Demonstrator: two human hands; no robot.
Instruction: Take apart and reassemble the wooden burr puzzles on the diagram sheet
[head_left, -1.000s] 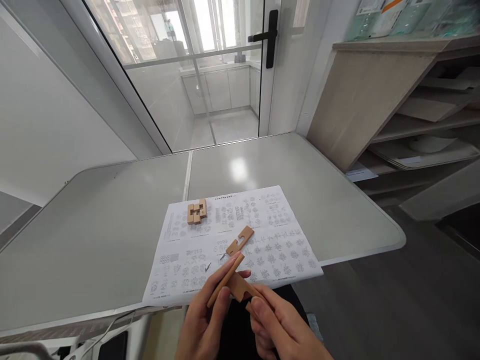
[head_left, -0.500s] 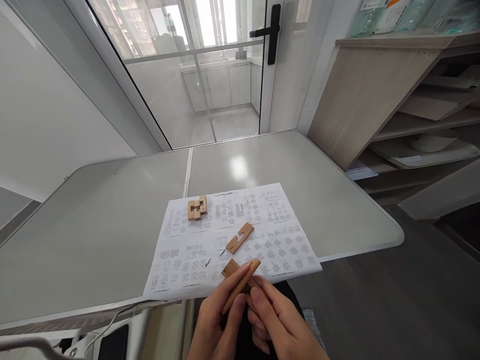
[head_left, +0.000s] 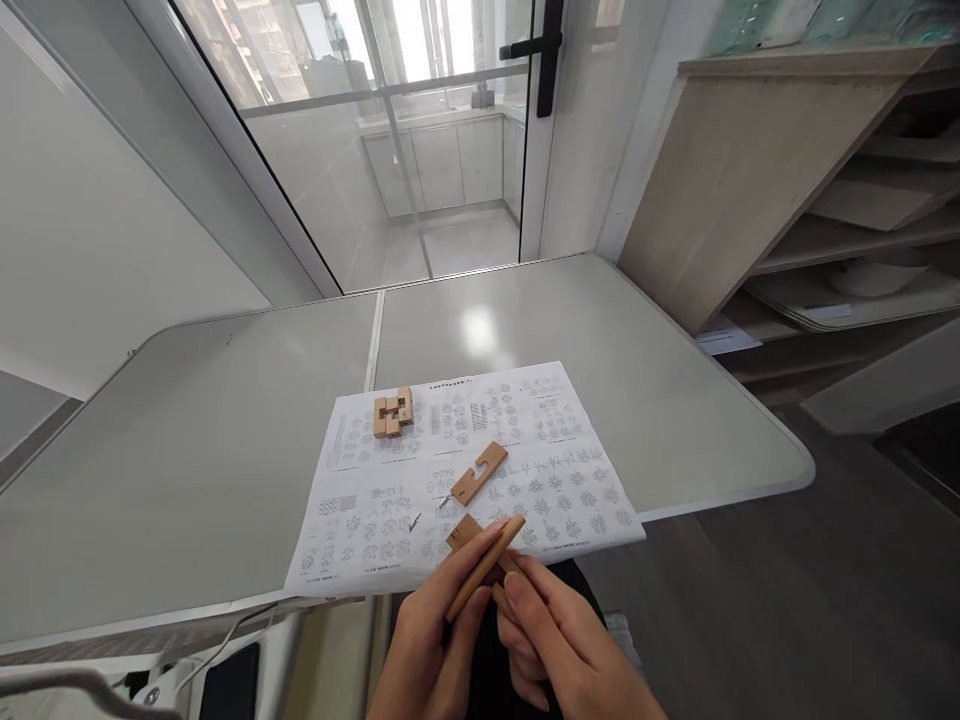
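Just off the near edge of the table, my left hand (head_left: 427,640) pinches a flat wooden strip (head_left: 486,566) that slants up to the right. My right hand (head_left: 559,645) grips a second notched wooden piece (head_left: 466,533), which crosses under the strip. Both hands are closed on these pieces, fingers touching. Beyond them a printed instruction sheet (head_left: 555,470) lies on the table. On the sheet rests a loose notched wooden piece (head_left: 480,472), and farther back left sits a small cluster of joined wooden blocks (head_left: 393,413).
The grey folding table (head_left: 187,440) has a seam down its middle and a rounded right corner. A wooden shelf unit (head_left: 810,170) stands at the right. A glass door with a black handle (head_left: 546,45) is behind the table. Cables hang below the table's near left edge.
One second ago the strip lay over the other piece lower down; the pieces have since been turned and crossed, with the notched piece's end now showing above the strip. Hands shifted slightly right.
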